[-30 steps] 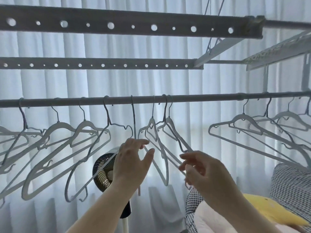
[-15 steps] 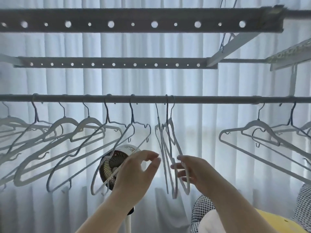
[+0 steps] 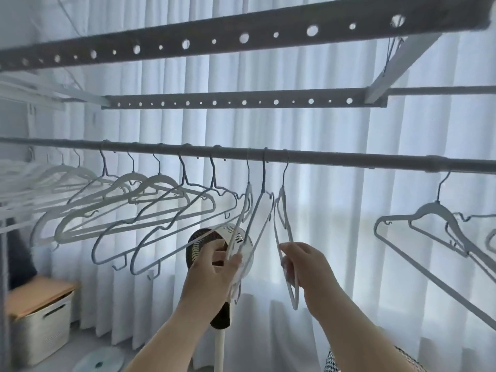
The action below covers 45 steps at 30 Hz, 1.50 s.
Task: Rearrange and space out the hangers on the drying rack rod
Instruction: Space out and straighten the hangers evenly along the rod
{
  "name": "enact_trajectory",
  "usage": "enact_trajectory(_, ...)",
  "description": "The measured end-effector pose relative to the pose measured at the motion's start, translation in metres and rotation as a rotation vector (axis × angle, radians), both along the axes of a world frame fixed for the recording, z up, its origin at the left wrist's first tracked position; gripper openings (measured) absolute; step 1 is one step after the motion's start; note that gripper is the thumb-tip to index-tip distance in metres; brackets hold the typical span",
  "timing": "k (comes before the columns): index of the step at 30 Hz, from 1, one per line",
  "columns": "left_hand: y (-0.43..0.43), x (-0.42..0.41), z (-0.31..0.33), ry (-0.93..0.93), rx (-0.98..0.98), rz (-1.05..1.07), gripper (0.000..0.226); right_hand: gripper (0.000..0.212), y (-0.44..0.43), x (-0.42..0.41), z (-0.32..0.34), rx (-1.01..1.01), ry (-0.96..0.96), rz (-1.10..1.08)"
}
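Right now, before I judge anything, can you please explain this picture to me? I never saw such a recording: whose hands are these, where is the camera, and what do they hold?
There is no machine here. A person wears one camera on the head, looking forward at their own hands. A drying rack rod crosses the picture, with many pale hangers hooked on it. The left hand grips two hangers turned edge-on. The right hand pinches a third hanger beside them. Behind stand a fan and a white curtain.
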<state>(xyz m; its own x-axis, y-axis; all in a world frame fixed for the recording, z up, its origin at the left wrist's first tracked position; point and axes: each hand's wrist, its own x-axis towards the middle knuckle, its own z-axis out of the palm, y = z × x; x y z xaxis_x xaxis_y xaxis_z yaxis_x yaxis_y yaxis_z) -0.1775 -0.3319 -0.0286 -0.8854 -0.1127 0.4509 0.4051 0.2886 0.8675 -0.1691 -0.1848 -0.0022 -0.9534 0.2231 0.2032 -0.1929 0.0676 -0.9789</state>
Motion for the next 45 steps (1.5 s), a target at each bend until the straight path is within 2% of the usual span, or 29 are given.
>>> enact_trajectory(6, 0.014, -0.006, 0.0, -0.052, 0.2, -0.118, 0.016, 0.016, 0.037, 0.01, -0.006, 0.019, 0.03, -0.079)
enact_trajectory(12, 0.026, -0.009, -0.005, -0.09, 0.301, -0.276, 0.017, 0.018, 0.061, 0.015, -0.014, 0.026, 0.031, -0.138)
enact_trajectory(16, 0.03, -0.007, -0.007, -0.04, 0.331, -0.305, 0.015, 0.006, 0.064, 0.017, -0.014, 0.081, 0.034, -0.157)
enact_trajectory(17, 0.03, -0.008, -0.008, -0.028, 0.334, -0.303, 0.017, 0.014, 0.064, 0.017, -0.014, 0.119, 0.062, -0.204)
enact_trajectory(19, 0.027, -0.008, -0.01, -0.022, 0.349, -0.297, 0.018, 0.037, 0.063, 0.02, -0.015, 0.284, 0.16, -0.373)
enact_trajectory(21, 0.022, -0.008, -0.013, -0.029, 0.374, -0.308, 0.017, 0.047, 0.048, 0.034, -0.01, 0.448, 0.394, -0.596)
enact_trajectory(23, 0.017, -0.008, -0.015, -0.038, 0.386, -0.327, 0.017, 0.032, 0.025, 0.047, -0.003, 0.491, 0.684, -0.617)
enact_trajectory(24, 0.015, -0.008, -0.016, -0.041, 0.386, -0.334, 0.017, 0.022, 0.012, 0.05, -0.001, 0.484, 0.73, -0.554)
enact_trajectory(26, 0.01, -0.007, -0.018, -0.039, 0.389, -0.342, 0.017, 0.011, -0.012, 0.047, -0.002, 0.455, 0.652, -0.383)
enact_trajectory(29, 0.002, -0.007, -0.021, -0.035, 0.384, -0.356, 0.021, 0.018, -0.033, 0.028, -0.006, 0.452, 0.407, -0.265)
enact_trajectory(31, -0.004, -0.008, -0.023, -0.038, 0.397, -0.367, 0.024, 0.032, -0.038, 0.015, -0.009, 0.411, 0.333, -0.325)
enact_trajectory(33, -0.01, -0.009, -0.024, -0.044, 0.414, -0.377, 0.026, 0.036, -0.041, 0.007, -0.014, 0.426, 0.344, -0.404)
enact_trajectory(35, -0.015, -0.012, -0.025, -0.048, 0.419, -0.388, 0.027, 0.034, -0.044, 0.003, -0.018, 0.526, 0.397, -0.521)
enact_trajectory(37, -0.019, -0.015, -0.026, -0.055, 0.414, -0.395, 0.026, 0.042, -0.04, 0.0, -0.022, 0.657, 0.457, -0.677)
enact_trajectory(39, -0.023, -0.016, -0.026, -0.063, 0.408, -0.406, 0.025, 0.048, -0.031, 0.0, -0.02, 0.744, 0.405, -0.749)
enact_trajectory(42, -0.026, -0.018, -0.027, -0.068, 0.393, -0.419, 0.024, 0.056, -0.015, 0.006, -0.016, 0.911, 0.153, -0.678)
enact_trajectory(43, -0.026, -0.019, -0.027, -0.07, 0.395, -0.421, 0.024, 0.058, -0.012, 0.006, -0.016, 0.91, 0.069, -0.614)
enact_trajectory(45, -0.024, -0.021, -0.028, -0.078, 0.395, -0.422, 0.025, 0.051, -0.013, 0.005, -0.015, 0.751, -0.006, -0.441)
